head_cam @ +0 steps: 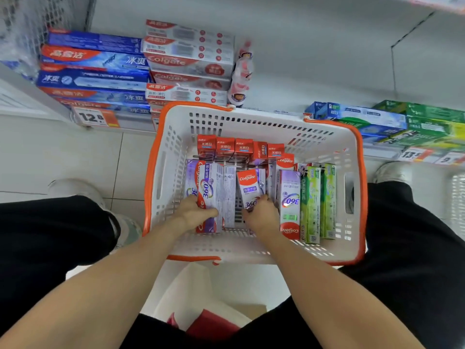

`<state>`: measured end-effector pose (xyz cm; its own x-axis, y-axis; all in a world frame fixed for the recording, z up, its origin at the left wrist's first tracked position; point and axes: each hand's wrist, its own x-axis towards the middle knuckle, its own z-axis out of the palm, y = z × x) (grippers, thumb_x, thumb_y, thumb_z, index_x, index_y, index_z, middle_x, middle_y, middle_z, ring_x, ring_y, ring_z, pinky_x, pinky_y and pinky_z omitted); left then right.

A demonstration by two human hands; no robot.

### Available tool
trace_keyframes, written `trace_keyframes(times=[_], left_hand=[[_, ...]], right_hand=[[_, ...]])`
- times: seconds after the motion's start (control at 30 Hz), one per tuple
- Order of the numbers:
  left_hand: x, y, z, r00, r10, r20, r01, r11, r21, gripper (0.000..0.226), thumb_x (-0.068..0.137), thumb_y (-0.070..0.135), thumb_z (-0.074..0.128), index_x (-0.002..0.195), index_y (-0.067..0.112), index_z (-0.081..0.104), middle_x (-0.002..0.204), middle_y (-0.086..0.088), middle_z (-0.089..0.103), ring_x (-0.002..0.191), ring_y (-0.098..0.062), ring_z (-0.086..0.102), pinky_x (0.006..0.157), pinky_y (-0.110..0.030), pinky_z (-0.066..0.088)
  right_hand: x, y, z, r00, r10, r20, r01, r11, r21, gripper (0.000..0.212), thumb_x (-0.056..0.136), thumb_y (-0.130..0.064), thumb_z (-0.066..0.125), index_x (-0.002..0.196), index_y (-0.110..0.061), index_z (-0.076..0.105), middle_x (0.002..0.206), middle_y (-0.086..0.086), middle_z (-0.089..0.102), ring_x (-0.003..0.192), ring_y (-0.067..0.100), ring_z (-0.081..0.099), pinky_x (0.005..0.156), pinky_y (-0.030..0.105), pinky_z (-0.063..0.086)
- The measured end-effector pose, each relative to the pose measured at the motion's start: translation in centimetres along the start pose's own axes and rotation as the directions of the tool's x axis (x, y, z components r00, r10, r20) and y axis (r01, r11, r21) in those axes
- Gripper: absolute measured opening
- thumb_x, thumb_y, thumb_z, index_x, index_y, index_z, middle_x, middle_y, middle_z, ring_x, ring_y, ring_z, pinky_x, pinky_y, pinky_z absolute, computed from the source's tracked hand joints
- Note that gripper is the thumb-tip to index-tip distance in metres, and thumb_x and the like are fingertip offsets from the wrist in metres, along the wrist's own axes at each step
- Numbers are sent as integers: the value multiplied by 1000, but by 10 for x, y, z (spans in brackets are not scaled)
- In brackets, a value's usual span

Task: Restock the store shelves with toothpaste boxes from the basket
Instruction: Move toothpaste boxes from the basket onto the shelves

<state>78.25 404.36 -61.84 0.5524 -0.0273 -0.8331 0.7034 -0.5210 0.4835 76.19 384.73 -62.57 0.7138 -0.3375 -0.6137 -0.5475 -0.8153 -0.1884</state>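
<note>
Nearest the camera, two bare forearms reach down between black-trousered knees into a white perforated plastic basket with an orange rim (254, 258) standing on the pale tiled floor (75, 152). The left hand (195, 212) lies over the lower part of a purple-and-white Colgate 360 toothpaste box (210, 187) at the basket's left side, thumb laid across its face and the fingers curled round its edge, gripping it. The right hand (261, 215) grasps a shorter-looking, tilted Colgate 360 box with a red top (249, 187) near the middle, its fingers wrapped about the box's lower end. Just right of it lies another purple Colgate 360 box (289, 197), then two green Darlie toothpaste boxes (319, 200) side by side. Beyond these, a row of small red box ends (241, 146) stands along the far wall. Further off, the low shelf (314, 79) carries stacked blue Colgate boxes (95, 71) at left, white-and-red Colgate boxes (188, 59) beside them, and blue and green boxes (402, 119) at right, with orange price tags (94, 118) along the edge.
</note>
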Motion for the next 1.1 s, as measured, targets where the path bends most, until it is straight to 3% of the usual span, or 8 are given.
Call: trace_keyframes(times=[0.07,0.17,0.33,0.47,0.6,0.73,0.87,1.1], left_hand=[[-5,4,-2,999,-16,50,19,999,-46,28,76,28,82,87,20,58,85,3,65,79,-8,60,66,-21,47],[-10,9,-8,994,11,113,6,989,-146,87,49,47,86,121,10,56,113,-5,67,105,-22,65,95,-38,54],[-31,33,-18,973,66,220,35,904,-426,103,48,40,93,138,11,52,125,-10,67,107,-24,65,89,-40,55],[-61,56,-23,925,187,331,20,845,-534,61,75,19,79,132,10,61,120,-12,72,101,-25,69,93,-46,55],[-81,75,-32,901,267,342,-21,814,-581,51,85,15,73,134,16,58,128,-14,68,119,-35,64,95,-54,54],[-106,96,-46,948,254,190,-88,785,-613,51,72,9,79,121,6,65,112,-19,73,92,-33,73,76,-49,62],[-139,122,-69,938,340,76,-243,795,-557,51,67,7,78,116,7,67,110,-14,75,95,-30,73,92,-49,57],[-183,155,-117,890,456,13,-411,814,-409,80,53,16,97,126,7,64,117,-12,73,107,-31,71,93,-44,57]], right_hand=[[-2,0,-7,1000,3,2,-3,998,65,44,78,-37,76,106,-8,58,98,6,71,88,26,70,73,35,58],[-7,-6,-21,1000,4,-15,0,971,241,32,71,-43,78,69,-15,62,61,-4,65,56,11,60,50,22,46],[-18,-13,-57,975,-102,196,-26,829,558,29,72,-41,80,65,-18,65,49,-9,55,49,9,49,53,21,40],[-29,-10,-79,920,-200,337,-98,715,692,53,56,-37,87,92,-11,59,84,6,66,72,17,54,62,31,40],[-42,-22,-105,905,-294,308,-116,525,843,81,47,-33,95,112,-12,51,116,10,69,112,22,65,104,46,47],[-55,-33,-142,889,-435,145,32,374,927,34,73,-4,86,99,-8,64,94,2,78,91,19,74,84,35,59],[-66,-47,-163,847,-530,41,138,293,946,68,68,-9,91,127,-6,57,115,8,74,108,28,70,96,51,55],[-103,-79,-179,713,-700,-50,155,88,984,65,87,-2,70,145,-20,45,138,6,61,120,35,63,101,55,50]])
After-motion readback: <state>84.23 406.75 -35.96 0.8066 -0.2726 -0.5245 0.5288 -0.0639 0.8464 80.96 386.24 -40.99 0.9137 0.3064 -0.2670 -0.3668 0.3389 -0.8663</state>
